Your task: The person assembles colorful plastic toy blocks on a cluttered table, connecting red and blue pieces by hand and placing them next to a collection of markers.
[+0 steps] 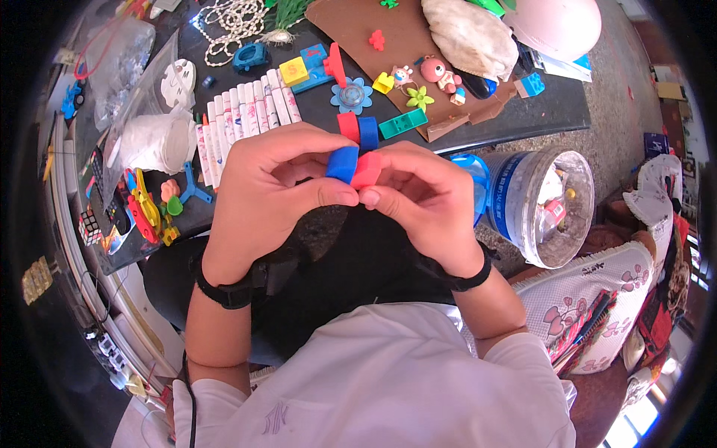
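Both my hands meet just in front of the dark table's near edge. Pinched between the thumb and fingers of my left hand [272, 183] is a blue toy block [343, 164]. My right hand [429, 198] grips a red toy block [367, 171], which is pressed against the blue one; whether they are joined I cannot tell. Right beyond my fingertips are another red block [348, 125] and a blue round-sided block [368, 133], side by side. A green block [403, 124] lies to their right, and a blue flower-shaped toy [351, 95] sits farther back.
White marker pens [246, 108] lie in a row left of centre. Small plastic toys [153, 205] and a white roll [160, 142] crowd the left side. A brown sheet [358, 45] carries figurines and a cloth bundle [470, 37]. At the right stands a clear bucket [556, 239] holding odds and ends.
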Tool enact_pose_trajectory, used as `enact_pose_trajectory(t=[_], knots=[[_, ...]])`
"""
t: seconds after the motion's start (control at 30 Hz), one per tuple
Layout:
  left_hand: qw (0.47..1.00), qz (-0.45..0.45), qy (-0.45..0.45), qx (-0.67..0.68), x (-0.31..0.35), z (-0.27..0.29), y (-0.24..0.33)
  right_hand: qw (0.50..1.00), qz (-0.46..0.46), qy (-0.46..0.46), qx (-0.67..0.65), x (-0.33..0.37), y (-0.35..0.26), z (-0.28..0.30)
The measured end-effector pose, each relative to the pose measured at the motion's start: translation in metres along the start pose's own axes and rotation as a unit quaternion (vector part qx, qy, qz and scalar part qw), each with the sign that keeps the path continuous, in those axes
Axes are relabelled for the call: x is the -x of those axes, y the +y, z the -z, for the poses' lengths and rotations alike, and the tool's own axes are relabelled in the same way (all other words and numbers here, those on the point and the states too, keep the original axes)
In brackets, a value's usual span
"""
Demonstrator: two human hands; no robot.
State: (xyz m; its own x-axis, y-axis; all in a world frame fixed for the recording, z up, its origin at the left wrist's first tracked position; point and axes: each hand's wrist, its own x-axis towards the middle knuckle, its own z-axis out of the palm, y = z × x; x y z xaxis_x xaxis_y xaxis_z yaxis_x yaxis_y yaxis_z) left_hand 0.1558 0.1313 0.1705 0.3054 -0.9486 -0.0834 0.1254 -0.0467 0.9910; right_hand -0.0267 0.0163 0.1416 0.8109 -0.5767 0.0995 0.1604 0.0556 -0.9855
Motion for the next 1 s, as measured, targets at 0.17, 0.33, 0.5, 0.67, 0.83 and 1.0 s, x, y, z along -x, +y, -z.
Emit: enact_pose_trajectory(t=[0.17,0.33,0.5,0.67,0.83,1.0], knots=[[0.998,0.061,0.005,-0.028,0.002,-0.006,0.001,0.998,-0.031,0.045,-0.023,0.009,-0.001,-0.002],[0.993,0.018,0.094,-0.073,0.001,0.018,0.003,0.976,-0.071,0.112,0.171,0.014,-0.001,0.022],[0.992,0.002,0.124,-0.034,-0.003,0.019,0.000,0.853,0.114,0.082,0.503,0.002,0.024,0.043],[0.993,-0.011,0.114,-0.029,-0.006,0.015,-0.006,0.828,0.122,0.093,0.540,-0.009,0.023,0.039],[0.992,0.012,0.123,-0.037,-0.007,0.014,-0.007,0.810,0.179,0.077,0.552,-0.027,0.017,0.051],[0.993,0.015,0.118,-0.017,-0.007,0.015,-0.006,0.796,0.188,0.007,0.575,-0.040,0.019,0.061]])
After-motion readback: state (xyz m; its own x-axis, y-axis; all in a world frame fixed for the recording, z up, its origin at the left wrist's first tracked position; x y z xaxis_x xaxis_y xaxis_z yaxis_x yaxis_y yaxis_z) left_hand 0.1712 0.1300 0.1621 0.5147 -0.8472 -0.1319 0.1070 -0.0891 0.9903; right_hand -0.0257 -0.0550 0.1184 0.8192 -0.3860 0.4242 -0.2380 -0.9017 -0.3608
